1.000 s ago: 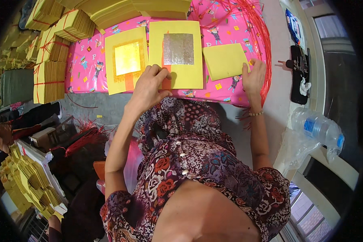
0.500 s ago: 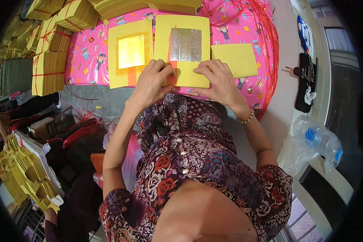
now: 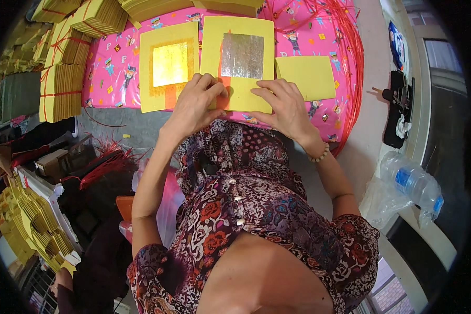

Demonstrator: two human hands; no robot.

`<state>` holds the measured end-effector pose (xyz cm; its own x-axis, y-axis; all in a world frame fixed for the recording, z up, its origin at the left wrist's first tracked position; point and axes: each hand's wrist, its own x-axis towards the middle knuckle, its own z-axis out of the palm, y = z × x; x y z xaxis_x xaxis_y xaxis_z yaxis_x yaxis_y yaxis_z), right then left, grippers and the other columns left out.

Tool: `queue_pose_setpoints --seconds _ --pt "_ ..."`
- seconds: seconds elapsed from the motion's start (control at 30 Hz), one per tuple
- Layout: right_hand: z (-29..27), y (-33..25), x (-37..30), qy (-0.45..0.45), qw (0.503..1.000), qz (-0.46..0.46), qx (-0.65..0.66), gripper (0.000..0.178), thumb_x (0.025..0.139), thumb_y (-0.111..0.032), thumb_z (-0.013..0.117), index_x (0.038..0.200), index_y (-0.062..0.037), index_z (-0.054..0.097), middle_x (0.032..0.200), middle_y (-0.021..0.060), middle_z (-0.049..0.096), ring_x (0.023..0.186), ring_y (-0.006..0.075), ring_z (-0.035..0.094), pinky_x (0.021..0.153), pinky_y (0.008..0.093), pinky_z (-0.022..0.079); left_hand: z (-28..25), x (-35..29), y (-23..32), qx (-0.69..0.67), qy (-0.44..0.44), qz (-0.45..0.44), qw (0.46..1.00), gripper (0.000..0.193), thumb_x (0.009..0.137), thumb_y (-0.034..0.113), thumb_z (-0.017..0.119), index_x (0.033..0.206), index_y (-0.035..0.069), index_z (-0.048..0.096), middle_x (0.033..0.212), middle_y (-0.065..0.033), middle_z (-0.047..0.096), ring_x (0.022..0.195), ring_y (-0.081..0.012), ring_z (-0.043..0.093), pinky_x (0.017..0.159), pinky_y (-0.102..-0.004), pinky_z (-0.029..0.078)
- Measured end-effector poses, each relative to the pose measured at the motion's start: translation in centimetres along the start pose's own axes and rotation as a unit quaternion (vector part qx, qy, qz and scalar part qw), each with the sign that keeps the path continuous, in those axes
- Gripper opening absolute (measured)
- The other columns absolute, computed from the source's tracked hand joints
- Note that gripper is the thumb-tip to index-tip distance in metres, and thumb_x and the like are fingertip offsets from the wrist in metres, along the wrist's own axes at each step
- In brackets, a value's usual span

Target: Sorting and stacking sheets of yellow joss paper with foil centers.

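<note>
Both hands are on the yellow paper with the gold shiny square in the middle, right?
Not quite. The head view shows the left hand and right hand on the yellow sheet with the silver square. The gold-square sheet lies beside it, to the left.

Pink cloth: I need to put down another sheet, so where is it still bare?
Bare pink cloth shows between the bundled stacks and the gold-foil sheet, and right of the plain yellow sheet. The middle is crowded: both hands press the silver-foil sheet.
</note>
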<state>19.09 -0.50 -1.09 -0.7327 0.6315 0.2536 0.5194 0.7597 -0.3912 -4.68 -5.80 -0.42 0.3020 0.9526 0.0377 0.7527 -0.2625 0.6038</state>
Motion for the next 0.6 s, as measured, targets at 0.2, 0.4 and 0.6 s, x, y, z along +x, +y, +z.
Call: queue_pose_setpoints --seconds 0.2,0.4,0.6 --pt "0.2 -0.1 -0.2 0.033 0.999 -0.015 0.016 0.030 0.070 -0.029 0.074 0.090 -0.0073 0.067 0.099 0.0053 0.062 0.094 0.0216 0.057 0.079 0.0353 0.044 -0.4 0.0 -0.2 0.012 0.000 0.019 1.000 0.032 0.064 0.010 0.076 0.090 0.008 0.058 0.096 -0.0063 0.053 0.093 -0.0272 0.050 0.084 -0.0378 0.044" --pt "0.0 0.0 -0.1 0.012 0.997 -0.022 0.070 0.015 0.075 -0.019 0.072 0.082 -0.0059 0.068 0.086 0.0048 0.065 0.083 0.0217 0.061 0.073 0.0345 0.047 -1.0 0.0 -0.6 -0.034 -0.014 0.004 0.999 0.030 0.064 0.015 0.078 0.090 0.008 0.064 0.099 -0.0053 0.059 0.095 -0.0267 0.054 0.083 -0.0365 0.046" --pt "-0.4 0.4 0.7 -0.013 0.991 0.008 0.132 0.010 0.079 -0.014 0.068 0.081 -0.0040 0.067 0.080 0.0063 0.065 0.076 0.0228 0.060 0.067 0.0343 0.047 -1.0 0.2 -1.7 -0.084 -0.016 -0.009 0.996 0.018 0.071 0.017 0.075 0.084 0.007 0.070 0.097 -0.0049 0.065 0.093 -0.0231 0.058 0.081 -0.0347 0.047"
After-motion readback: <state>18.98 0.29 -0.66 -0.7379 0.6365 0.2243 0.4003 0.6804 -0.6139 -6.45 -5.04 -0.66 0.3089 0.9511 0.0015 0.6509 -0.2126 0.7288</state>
